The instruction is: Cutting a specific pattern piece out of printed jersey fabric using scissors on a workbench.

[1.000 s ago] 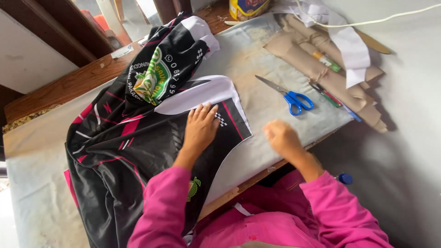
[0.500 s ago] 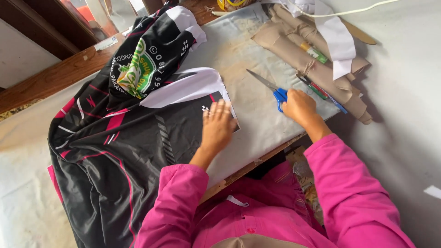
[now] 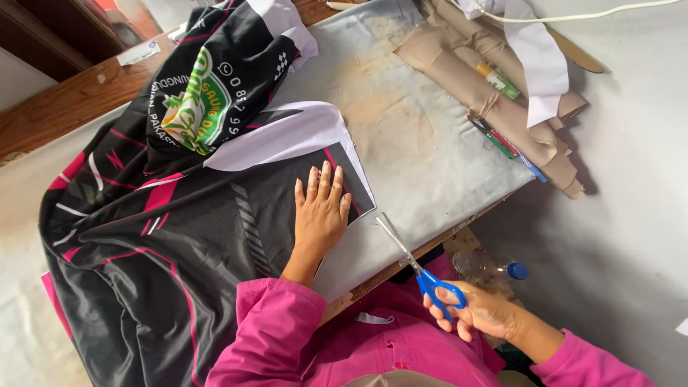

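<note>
My right hand (image 3: 487, 312) has its fingers curled through the blue-handled steel scissors (image 3: 419, 265), blades parted, off the desk (image 3: 430, 165) edge. Beyond, my left hand (image 3: 320, 215) lies spread flat on the black-and-pink printed fabric (image 3: 179, 244); if that palm slips, I think the cut wanders.

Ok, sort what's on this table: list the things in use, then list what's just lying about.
In use:
- left hand pressed flat on the black printed fabric
- right hand holding the blue-handled scissors

Lying about:
- brown paper rolls
- pens
- white strip
- plastic bottle below the table edge
</note>
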